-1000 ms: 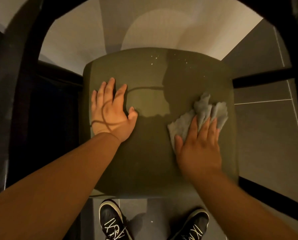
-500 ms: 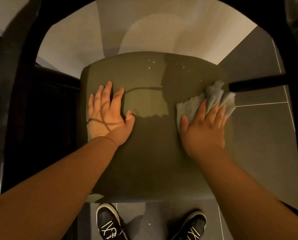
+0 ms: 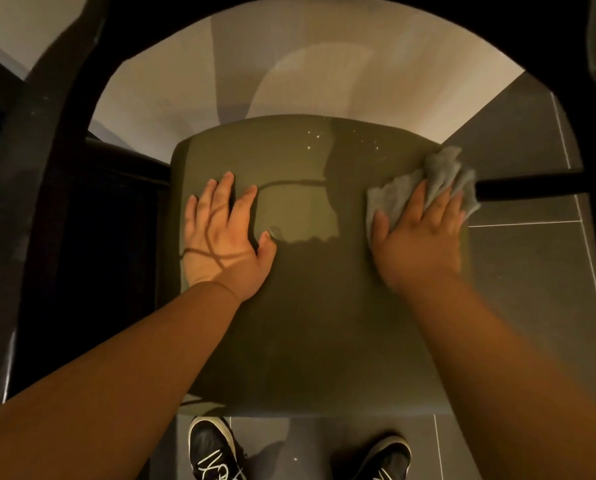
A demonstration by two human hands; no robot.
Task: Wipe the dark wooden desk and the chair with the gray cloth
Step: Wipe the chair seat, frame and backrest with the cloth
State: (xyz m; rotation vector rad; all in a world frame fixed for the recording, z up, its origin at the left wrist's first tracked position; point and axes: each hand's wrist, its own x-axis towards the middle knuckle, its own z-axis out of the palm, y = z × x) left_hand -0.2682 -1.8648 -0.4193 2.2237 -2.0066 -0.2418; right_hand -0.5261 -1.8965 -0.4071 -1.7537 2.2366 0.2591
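Pressing cloth [image 3: 442, 171] onto chair seat [image 3: 324, 323] near its right edge with right hand [image 3: 418, 244], fingers straight on top. Resting left hand [image 3: 220, 237] flat on seat's left side, fingers spread, holding nothing.

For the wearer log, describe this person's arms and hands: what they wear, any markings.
The left forearm and right forearm are bare to the frame edge: no sleeves, watch or bands. The left grip and right grip wear no gloves or rings. A thin looping shadow crosses the back of the left grip.
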